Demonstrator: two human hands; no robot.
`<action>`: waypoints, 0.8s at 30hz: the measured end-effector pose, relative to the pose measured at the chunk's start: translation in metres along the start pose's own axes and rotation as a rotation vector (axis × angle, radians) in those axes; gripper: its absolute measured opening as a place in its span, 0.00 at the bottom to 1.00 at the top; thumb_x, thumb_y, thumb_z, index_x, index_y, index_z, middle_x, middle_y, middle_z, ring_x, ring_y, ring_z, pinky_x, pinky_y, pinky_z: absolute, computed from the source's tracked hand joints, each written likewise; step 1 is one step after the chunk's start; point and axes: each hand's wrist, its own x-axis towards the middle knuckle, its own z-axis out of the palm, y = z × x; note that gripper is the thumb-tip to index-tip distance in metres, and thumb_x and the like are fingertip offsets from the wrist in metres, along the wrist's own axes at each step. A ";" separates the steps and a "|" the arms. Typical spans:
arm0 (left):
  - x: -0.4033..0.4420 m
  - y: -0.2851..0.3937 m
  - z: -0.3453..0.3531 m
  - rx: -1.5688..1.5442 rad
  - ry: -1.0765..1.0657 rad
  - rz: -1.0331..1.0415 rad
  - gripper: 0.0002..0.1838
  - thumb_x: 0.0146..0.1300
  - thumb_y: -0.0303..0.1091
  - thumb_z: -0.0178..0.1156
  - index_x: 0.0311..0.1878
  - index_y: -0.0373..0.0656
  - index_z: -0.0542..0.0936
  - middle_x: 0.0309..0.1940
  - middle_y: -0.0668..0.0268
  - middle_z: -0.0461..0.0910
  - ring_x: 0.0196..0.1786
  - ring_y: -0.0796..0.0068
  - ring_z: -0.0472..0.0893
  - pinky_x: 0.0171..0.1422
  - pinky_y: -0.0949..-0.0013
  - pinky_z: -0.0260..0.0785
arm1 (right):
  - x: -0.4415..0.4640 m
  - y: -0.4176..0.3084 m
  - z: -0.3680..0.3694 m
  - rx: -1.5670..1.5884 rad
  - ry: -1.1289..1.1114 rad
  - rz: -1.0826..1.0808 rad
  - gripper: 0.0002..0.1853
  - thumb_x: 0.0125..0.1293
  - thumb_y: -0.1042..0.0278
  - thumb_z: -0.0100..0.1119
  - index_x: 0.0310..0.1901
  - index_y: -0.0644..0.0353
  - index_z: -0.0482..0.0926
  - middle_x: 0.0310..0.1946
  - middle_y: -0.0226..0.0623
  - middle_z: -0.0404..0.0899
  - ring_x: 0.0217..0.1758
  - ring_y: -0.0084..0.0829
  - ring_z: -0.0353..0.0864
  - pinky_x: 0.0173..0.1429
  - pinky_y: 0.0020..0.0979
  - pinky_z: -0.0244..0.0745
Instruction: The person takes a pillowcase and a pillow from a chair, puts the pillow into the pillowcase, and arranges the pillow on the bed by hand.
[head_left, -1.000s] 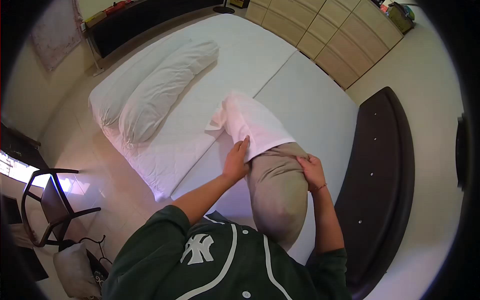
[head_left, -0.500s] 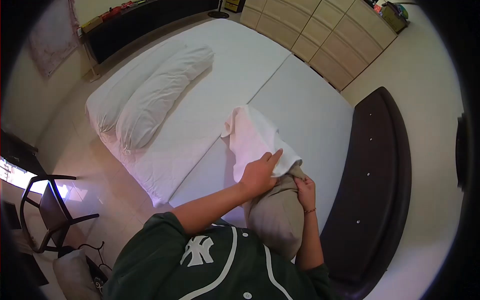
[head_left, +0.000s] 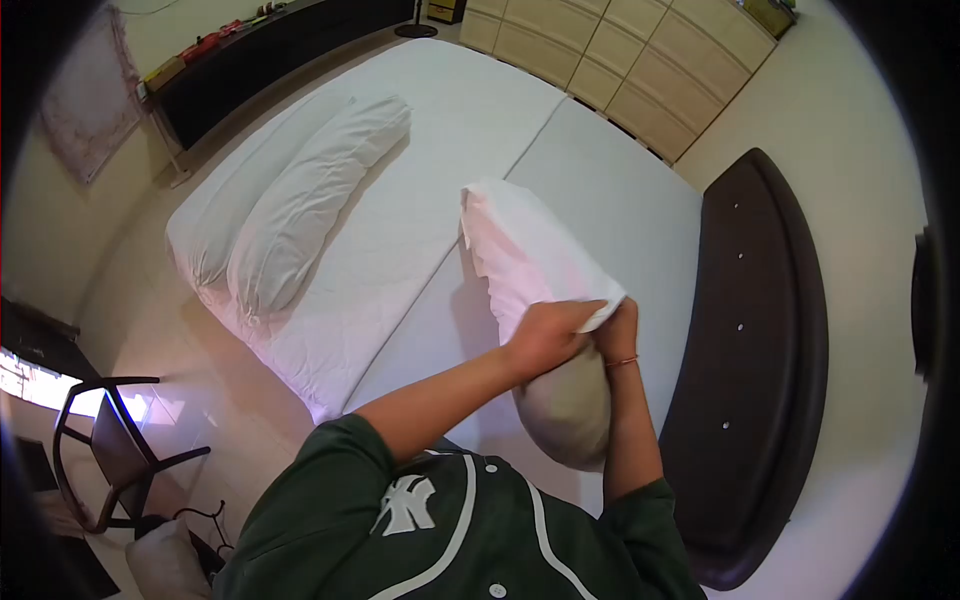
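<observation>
A white pillowcase hangs over the far part of a beige pillow, whose bare rounded end points towards my body. My left hand is closed on the pillowcase's edge, its thumb lying along the cloth. Close beside it on the right, my right hand, with a thin bracelet at the wrist, grips the same edge; its fingers are partly hidden. Both hands hold the pillow and its case up over the near side of the bed.
Two white bolsters lie on the far left of the white bed. The dark headboard stands at right, drawers behind. A dark chair and a cushion are at lower left.
The pillowcase edge has come further down over the pillow, so less beige shows. My right hand has moved up to the edge, nearer my left hand, and the pillow is raised away from my body.
</observation>
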 end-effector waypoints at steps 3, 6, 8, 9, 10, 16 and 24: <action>-0.073 -0.043 -0.019 0.067 -0.077 -0.115 0.21 0.54 0.22 0.59 0.53 0.43 0.77 0.38 0.52 0.81 0.41 0.49 0.81 0.44 0.57 0.74 | -0.031 0.006 0.043 -0.115 -0.120 -0.210 0.06 0.47 0.71 0.63 0.27 0.64 0.81 0.25 0.53 0.79 0.28 0.53 0.79 0.35 0.45 0.74; -0.181 -0.086 -0.045 0.199 -0.309 -0.416 0.19 0.58 0.27 0.58 0.54 0.46 0.74 0.34 0.49 0.80 0.37 0.46 0.80 0.39 0.52 0.73 | -0.113 0.031 0.118 -0.223 -0.434 -0.221 0.07 0.50 0.68 0.60 0.29 0.62 0.80 0.26 0.48 0.79 0.31 0.51 0.78 0.37 0.48 0.72; -0.252 -0.116 -0.057 0.391 -0.525 -0.669 0.14 0.60 0.31 0.56 0.50 0.46 0.74 0.31 0.48 0.80 0.35 0.43 0.79 0.39 0.46 0.70 | -0.158 0.052 0.141 -0.139 -0.697 -0.289 0.10 0.53 0.67 0.62 0.34 0.64 0.79 0.28 0.47 0.80 0.31 0.51 0.78 0.39 0.47 0.73; -0.277 -0.122 -0.062 0.441 -0.571 -0.769 0.11 0.60 0.33 0.56 0.47 0.45 0.74 0.30 0.48 0.79 0.35 0.42 0.78 0.39 0.45 0.69 | -0.174 0.063 0.141 -0.069 -0.862 -0.339 0.11 0.55 0.65 0.62 0.36 0.64 0.79 0.29 0.46 0.80 0.32 0.49 0.78 0.41 0.45 0.73; -0.287 -0.124 -0.066 0.493 -0.611 -0.868 0.10 0.60 0.34 0.55 0.44 0.45 0.73 0.29 0.47 0.79 0.34 0.40 0.78 0.39 0.43 0.68 | -0.179 0.070 0.137 0.001 -1.025 -0.393 0.13 0.56 0.64 0.63 0.38 0.64 0.79 0.30 0.45 0.81 0.33 0.47 0.79 0.43 0.44 0.74; -0.271 -0.124 -0.063 0.572 -0.691 -0.869 0.07 0.61 0.33 0.50 0.40 0.44 0.73 0.29 0.45 0.79 0.36 0.40 0.78 0.41 0.43 0.68 | -0.152 0.165 0.072 0.062 -0.183 0.658 0.34 0.57 0.52 0.67 0.60 0.64 0.70 0.60 0.47 0.70 0.61 0.36 0.72 0.62 0.36 0.68; -0.208 -0.106 -0.033 0.701 -0.625 -0.711 0.21 0.58 0.41 0.59 0.51 0.40 0.72 0.46 0.49 0.76 0.51 0.51 0.76 0.54 0.52 0.65 | -0.198 0.180 0.046 0.622 -0.470 1.098 0.41 0.46 0.57 0.74 0.62 0.65 0.68 0.60 0.50 0.71 0.62 0.38 0.72 0.65 0.36 0.67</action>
